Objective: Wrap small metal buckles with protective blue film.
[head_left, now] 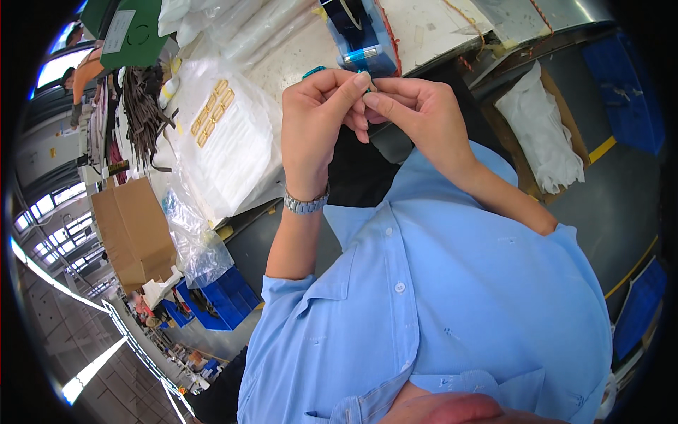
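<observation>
My left hand and my right hand meet at the fingertips in front of the table edge. Both are closed in a pinch. A sliver of something small and teal shows between the fingertips; its kind is hidden. Just beyond my hands stands a blue tape dispenser with a shiny blue part near its front. A teal rounded thing peeks out behind my left hand. To the left, several gold metal pieces shaped like buckles lie in rows on a white plastic sheet.
At the left are a brown carton, clear plastic wrap, blue bins and a bundle of dark straps. A green box sits far left. At the right, a carton holds white material. A person in orange is far left.
</observation>
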`<state>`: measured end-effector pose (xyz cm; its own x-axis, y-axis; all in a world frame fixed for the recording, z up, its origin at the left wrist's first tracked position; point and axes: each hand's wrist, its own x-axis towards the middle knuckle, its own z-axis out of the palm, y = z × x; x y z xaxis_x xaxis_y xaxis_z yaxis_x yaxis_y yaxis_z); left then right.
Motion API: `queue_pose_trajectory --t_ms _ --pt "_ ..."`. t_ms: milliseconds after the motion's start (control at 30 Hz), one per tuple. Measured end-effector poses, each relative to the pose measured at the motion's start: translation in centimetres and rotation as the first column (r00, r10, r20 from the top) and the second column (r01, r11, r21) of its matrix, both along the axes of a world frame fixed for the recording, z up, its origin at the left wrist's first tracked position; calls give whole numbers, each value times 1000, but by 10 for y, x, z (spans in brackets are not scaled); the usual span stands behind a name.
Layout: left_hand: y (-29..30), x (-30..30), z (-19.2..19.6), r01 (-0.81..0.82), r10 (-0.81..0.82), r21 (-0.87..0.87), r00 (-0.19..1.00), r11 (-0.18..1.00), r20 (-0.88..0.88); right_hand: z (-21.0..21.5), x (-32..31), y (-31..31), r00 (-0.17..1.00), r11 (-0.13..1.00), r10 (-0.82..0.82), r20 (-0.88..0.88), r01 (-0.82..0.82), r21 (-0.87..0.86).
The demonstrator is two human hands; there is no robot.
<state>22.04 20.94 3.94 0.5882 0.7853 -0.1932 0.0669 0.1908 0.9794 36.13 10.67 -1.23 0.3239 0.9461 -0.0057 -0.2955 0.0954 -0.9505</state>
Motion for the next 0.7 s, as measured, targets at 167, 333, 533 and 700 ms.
queue_pose_trajectory --t_ms 167,333,533,700 --pt "-3 -1 -23 35 -44 -111 996 993 -79 -17 -2 -7 977 987 94 -192 -117 -108" --pt "-43 -30 -10 -20 21 -97 1000 995 11 12 3 -27 977 974 214 16 -212 -82" --pt "-35 -51 -25 65 -44 -221 994 973 100 20 -3 -30 909 966 253 332 -253 -42" --pt "-32 -68 -33 141 -88 -309 980 941 178 -1 5 -21 921 921 383 72 -376 -100"
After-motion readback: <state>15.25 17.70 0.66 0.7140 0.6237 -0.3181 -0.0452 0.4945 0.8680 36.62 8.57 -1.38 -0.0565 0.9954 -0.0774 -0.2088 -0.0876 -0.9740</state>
